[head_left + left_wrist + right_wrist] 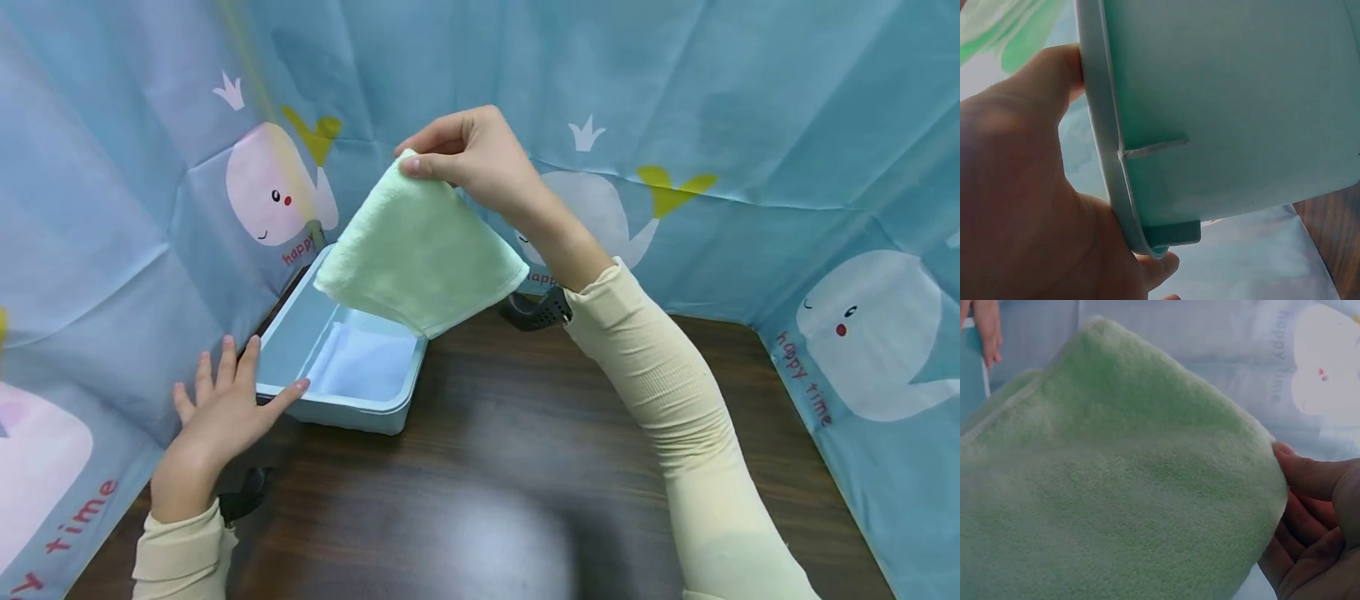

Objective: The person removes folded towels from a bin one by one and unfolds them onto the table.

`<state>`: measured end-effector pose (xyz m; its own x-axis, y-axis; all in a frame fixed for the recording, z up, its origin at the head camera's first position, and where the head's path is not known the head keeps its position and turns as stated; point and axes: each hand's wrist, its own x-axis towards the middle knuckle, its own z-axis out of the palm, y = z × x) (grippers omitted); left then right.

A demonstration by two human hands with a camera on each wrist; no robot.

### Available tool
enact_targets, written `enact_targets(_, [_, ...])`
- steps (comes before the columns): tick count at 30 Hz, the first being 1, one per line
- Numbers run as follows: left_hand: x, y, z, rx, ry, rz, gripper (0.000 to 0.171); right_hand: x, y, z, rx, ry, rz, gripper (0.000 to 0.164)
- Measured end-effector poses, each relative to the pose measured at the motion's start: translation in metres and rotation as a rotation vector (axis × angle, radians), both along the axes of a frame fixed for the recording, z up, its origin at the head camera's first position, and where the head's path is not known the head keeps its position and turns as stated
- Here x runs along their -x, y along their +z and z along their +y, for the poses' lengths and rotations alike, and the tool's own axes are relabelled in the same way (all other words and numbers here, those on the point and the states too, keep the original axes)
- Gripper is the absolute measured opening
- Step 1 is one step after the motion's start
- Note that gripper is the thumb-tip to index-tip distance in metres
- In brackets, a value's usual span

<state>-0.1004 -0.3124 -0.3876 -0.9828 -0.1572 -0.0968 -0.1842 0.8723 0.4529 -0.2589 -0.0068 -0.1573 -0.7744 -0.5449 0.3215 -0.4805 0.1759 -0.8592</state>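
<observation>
A pale green, fuzzy towel [423, 250] hangs by one corner from my right hand [480, 158], which pinches it between thumb and fingers. In the right wrist view the towel [1122, 469] fills much of the picture, its fold sloping down towards the thumb. Below and behind it stands a light blue plastic bin [345, 410], partly covered by the towel in the head view. Something pale and flat [363, 358] shows on the bin's floor. My left hand [225, 425] rests at the bin's near left corner, fingers straight and spread, thumb along the rim [1100, 106].
A dark wooden table [510, 467] lies under everything, with a glare spot near its front. Blue curtains [750, 100] printed with whales enclose the table at the back and both sides, with the bin close to the left one.
</observation>
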Motion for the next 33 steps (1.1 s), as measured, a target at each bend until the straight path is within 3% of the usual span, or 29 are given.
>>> enact_targets(5, [0.002, 0.001, -0.002, 0.006, -0.007, 0.006, 0.107, -0.008, -0.001, 0.031, 0.035, -0.071, 0.046, 0.018])
enact_targets(15, [-0.001, 0.000, -0.009, 0.014, 0.000, -0.007, 0.106, -0.017, -0.018, 0.073, -0.059, -0.207, 0.049, 0.021])
enact_targets(22, [0.000, 0.000, -0.010, 0.012, 0.006, -0.009, 0.107, -0.022, -0.049, 0.087, -0.058, -0.266, 0.112, 0.014])
enact_targets(33, [0.000, -0.002, -0.012, -0.005, 0.002, -0.028, 0.106, -0.033, -0.109, 0.097, 0.026, -0.298, 0.015, 0.016])
